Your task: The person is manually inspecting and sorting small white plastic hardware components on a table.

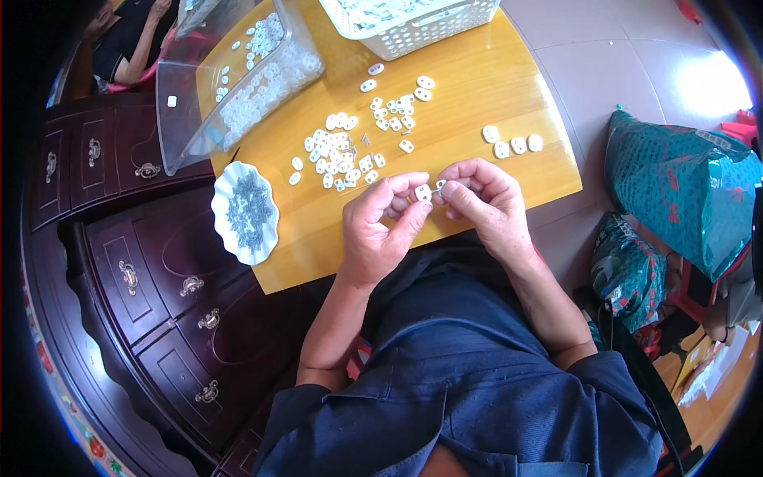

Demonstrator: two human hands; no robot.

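Observation:
My left hand (380, 230) pinches a small white plastic piece (423, 193) with dark holes, between thumb and fingertips above the table's near edge. Beside it, my right hand (494, 208) is closed in a pinch on a thin metal pin (436, 190), its tip close to the white piece. Whether the pin is inside a hole is too small to tell. Just beyond my hands lies a loose pile of similar white plastic pieces (330, 151), with a few metal pins (366, 140) among them. Another group of white pieces (393, 111) sits farther back.
A scalloped white dish (268, 233) of metal pins stands at the table's left edge. Behind it are a clear plastic bin (290, 32) of white parts and a white perforated basket (429, 36). Several white pieces (518, 145) lie at right. Teal bags (675, 187) rest beyond the table.

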